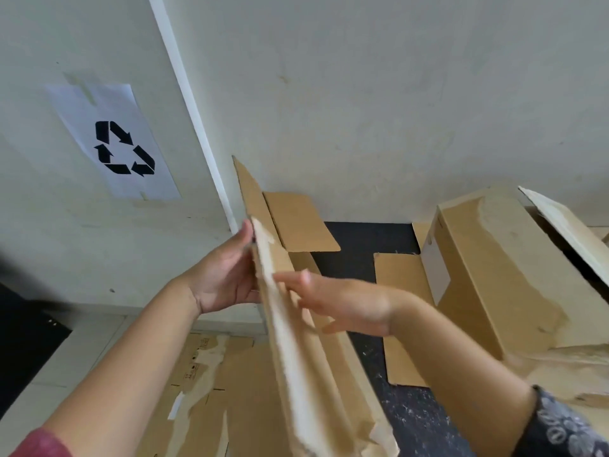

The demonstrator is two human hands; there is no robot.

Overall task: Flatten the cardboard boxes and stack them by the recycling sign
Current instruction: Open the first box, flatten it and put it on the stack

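A flattened box [296, 341] stood on edge in the middle of the view, held up in the air between both hands and seen almost edge-on. Its torn, pale upper rim ran from near the bottom of the frame up toward the wall [379, 94], and a brown flap jutted out at its far end. The left hand [227, 272] pressed against its left face, palm to the cardboard, thumb up near the top edge. Whether those fingers curled round the board could not be told, since the board hid them. The right hand [346, 303] lay flat against the right face with fingers straight and spread, not clenched, pressing rather than grasping. The hands were blurred.

Below the held box, flat cardboard [211, 390] lay on the floor at the foot of the wall, its surface torn in pale strips and printed with small marks. More flat pieces [400, 282] lay on the dark floor [362, 239] to the right. Farther right an unflattened box [487, 268] stood near the wall, its skin peeled in pale patches, a white label on its near end and a pale flap hanging open at its top right.

On the wall at upper left, well apart from the standing box, a white sheet with the black recycling sign [113, 143] was taped up, beside a white vertical strip [191, 103].
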